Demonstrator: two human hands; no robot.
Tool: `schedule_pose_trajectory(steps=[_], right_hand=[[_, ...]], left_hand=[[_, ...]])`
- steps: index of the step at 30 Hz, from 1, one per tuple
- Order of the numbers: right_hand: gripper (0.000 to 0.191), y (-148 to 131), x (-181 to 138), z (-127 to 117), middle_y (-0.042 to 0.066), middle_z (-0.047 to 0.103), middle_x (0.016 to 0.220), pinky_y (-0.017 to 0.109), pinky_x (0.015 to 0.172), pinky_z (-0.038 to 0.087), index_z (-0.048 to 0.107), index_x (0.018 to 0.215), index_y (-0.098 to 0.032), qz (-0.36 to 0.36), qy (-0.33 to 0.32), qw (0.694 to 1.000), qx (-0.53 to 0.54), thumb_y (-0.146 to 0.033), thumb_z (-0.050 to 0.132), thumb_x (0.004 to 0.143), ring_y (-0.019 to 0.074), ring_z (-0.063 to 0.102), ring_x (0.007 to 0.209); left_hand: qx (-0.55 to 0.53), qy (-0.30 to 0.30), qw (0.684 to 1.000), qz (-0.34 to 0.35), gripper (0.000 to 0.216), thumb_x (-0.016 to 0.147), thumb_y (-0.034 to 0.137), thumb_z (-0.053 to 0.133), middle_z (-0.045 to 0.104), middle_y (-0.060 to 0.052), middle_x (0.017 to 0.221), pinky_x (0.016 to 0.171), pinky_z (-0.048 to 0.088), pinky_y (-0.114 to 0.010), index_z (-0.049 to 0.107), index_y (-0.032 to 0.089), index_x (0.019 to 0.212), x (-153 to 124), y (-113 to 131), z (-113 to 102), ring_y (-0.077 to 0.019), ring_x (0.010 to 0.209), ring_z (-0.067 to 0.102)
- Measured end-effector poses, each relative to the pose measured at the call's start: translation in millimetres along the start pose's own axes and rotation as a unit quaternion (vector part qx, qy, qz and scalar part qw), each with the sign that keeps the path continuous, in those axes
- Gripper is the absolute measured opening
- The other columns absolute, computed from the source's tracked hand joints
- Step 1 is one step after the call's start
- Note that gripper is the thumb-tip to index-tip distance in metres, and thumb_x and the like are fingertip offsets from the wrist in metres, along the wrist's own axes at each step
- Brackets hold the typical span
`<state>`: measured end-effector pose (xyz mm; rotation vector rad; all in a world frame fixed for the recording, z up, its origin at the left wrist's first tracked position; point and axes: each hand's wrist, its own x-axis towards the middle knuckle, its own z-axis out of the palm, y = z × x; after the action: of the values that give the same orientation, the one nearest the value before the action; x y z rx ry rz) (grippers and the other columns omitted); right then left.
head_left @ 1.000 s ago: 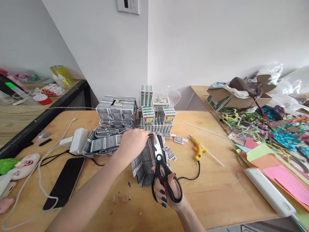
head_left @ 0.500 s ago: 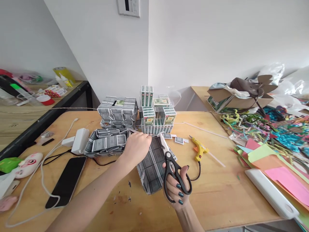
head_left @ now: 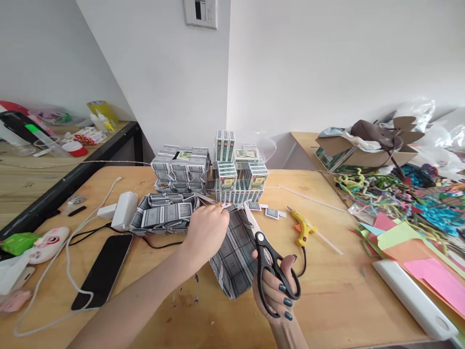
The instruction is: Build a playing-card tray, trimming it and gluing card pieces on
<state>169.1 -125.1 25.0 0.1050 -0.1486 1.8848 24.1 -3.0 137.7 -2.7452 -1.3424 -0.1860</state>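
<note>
My left hand (head_left: 209, 228) is closed at the far edge of an open box made of playing cards (head_left: 236, 252); its fingertips are partly hidden. The box has grey patterned card backs and tilts on the table. In my right hand (head_left: 276, 295) is a pair of scissors (head_left: 269, 264) with black handles, my fingers and thumb through the loops. The blades point away from me, beside the box's right wall. Left of it lies another card box (head_left: 163, 230), filled with cards. Several loose cards (head_left: 271, 213) are just beyond the scissors.
Behind stand stacked card blocks (head_left: 179, 169) and green-white card packs (head_left: 240, 182). A yellow glue gun (head_left: 303, 227) with a glue stick lies to the right, near coloured paper (head_left: 432, 271) and a white tool (head_left: 414, 298). A phone (head_left: 103, 271) and white cable (head_left: 67, 266) are left.
The view has shifted slightly. My right hand with the scissors has moved a little right and down, and the box has tilted further. My left hand keeps its hold.
</note>
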Motion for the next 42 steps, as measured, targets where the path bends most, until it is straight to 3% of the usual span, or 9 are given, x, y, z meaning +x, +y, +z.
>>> schedule_pose_trajectory(steps=[10,14,16,18,20,22,27,37,42], right_hand=[[0.079,-5.1,2.7,21.2,-0.012,0.038,0.049,0.009,0.021,0.02,0.05,0.12,-0.005,-0.028,-0.016,0.998,0.045,-0.069,0.032,0.077,-0.0034,0.012,0.022],[0.056,-50.8,-0.7,59.3,-0.011,0.039,0.054,0.012,0.033,0.026,0.048,0.123,-0.014,-0.167,-0.17,0.968,0.081,-0.047,0.022,0.086,-0.0042,0.023,0.028],[0.045,-70.0,-2.2,72.2,-0.011,0.034,0.054,0.013,0.033,0.023,0.056,0.112,-0.021,-0.042,-0.251,0.967,0.023,-0.051,0.041,0.081,-0.0021,0.026,0.03],[0.045,-76.5,-2.0,74.2,-0.009,0.035,0.054,0.013,0.031,0.02,0.059,0.106,-0.021,-0.115,-0.046,0.988,-0.097,-0.055,0.049,0.079,-0.0007,0.021,0.034],[0.046,-72.1,-0.6,65.8,-0.006,0.039,0.056,0.012,0.029,0.022,0.057,0.112,-0.02,-0.103,0.11,0.969,-0.197,-0.054,0.045,0.083,0.0009,0.021,0.036],[0.051,-63.6,0.3,51.9,-0.007,0.038,0.055,0.011,0.027,0.021,0.055,0.116,-0.018,-0.062,0.169,0.952,-0.246,-0.056,0.043,0.084,0.0012,0.019,0.036],[0.061,-55.9,-0.9,31.0,-0.006,0.034,0.056,0.013,0.029,0.023,0.056,0.115,-0.017,-0.024,0.178,0.949,-0.259,-0.064,0.039,0.081,0.0031,0.021,0.037],[0.083,-56.1,9.2,47.6,0.001,0.041,0.071,0.025,0.056,0.036,0.052,0.117,-0.016,-0.033,0.23,0.959,-0.164,-0.08,0.034,0.067,0.0128,0.036,0.062],[0.093,-55.3,1.4,40.6,0.001,0.041,0.073,0.027,0.057,0.035,0.049,0.122,-0.014,0.018,0.188,0.965,-0.179,-0.084,0.034,0.062,0.0133,0.037,0.062]], left_hand=[[0.006,0.024,0.998,-0.051,0.026,0.075,0.001,0.04,0.064,-0.007,0.068,0.063,0.044,-0.034,0.06,0.016,0.069,-17.8,-7.7,-3.7,-0.024,0.071,0.062],[0.015,-0.007,0.996,-0.091,0.027,0.075,0.004,0.041,0.063,-0.008,0.062,0.06,0.044,-0.034,0.059,0.016,0.06,-29.4,-12.9,-0.7,-0.0235,0.065,0.061],[-0.002,0.005,0.997,-0.078,0.026,0.077,0.005,0.041,0.063,-0.006,0.062,0.06,0.043,-0.032,0.06,0.017,0.063,-32.6,-10.5,0.9,-0.0216,0.065,0.061],[-0.017,0.015,0.998,-0.054,0.025,0.078,0.006,0.042,0.063,-0.005,0.063,0.059,0.043,-0.031,0.059,0.017,0.063,-32.6,-5.2,1.9,-0.0203,0.065,0.06],[-0.023,0.021,0.998,-0.046,0.026,0.079,0.007,0.043,0.063,-0.005,0.062,0.059,0.042,-0.03,0.058,0.018,0.062,-30.5,-0.1,2.8,-0.0199,0.065,0.06],[-0.023,0.023,0.998,-0.045,0.027,0.081,0.009,0.042,0.062,-0.004,0.062,0.058,0.042,-0.03,0.057,0.018,0.06,-28.5,2.3,4.4,-0.0201,0.065,0.059],[-0.028,0.034,0.998,-0.036,0.025,0.083,0.011,0.043,0.064,-0.004,0.065,0.061,0.042,-0.029,0.063,0.018,0.07,-27.4,-1.9,13.7,-0.0193,0.068,0.059],[-0.076,0.003,0.996,-0.039,0.025,0.085,0.017,0.042,0.067,-0.007,0.072,0.064,0.044,-0.028,0.067,0.018,0.082,-10.0,-6.6,39.6,-0.02,0.074,0.063],[-0.103,-0.043,0.992,-0.053,0.026,0.085,0.019,0.042,0.069,-0.007,0.079,0.066,0.048,-0.03,0.067,0.018,0.08,0.4,-12.8,50.8,-0.021,0.077,0.064]])
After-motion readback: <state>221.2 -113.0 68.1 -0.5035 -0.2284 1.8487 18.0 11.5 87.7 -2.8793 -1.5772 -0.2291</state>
